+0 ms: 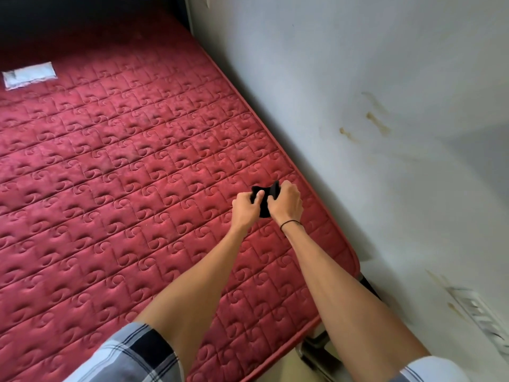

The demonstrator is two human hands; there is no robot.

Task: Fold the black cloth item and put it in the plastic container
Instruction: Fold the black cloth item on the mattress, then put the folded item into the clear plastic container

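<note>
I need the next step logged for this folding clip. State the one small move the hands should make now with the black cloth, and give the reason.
Probably finish the fold: bring the two gripped ends together and press them flat. Both the left hand and the right hand pinch the small black cloth, which is bunched between them above the red quilted mattress, not yet a neat bundle. No plastic container is in view, so placing it cannot come yet.

Both my arms reach forward, hands close together.
My left hand [245, 206] and right hand [285, 202] are each curled tight, fingers pinching, knuckles up; a thin band circles my right wrist.
</note>
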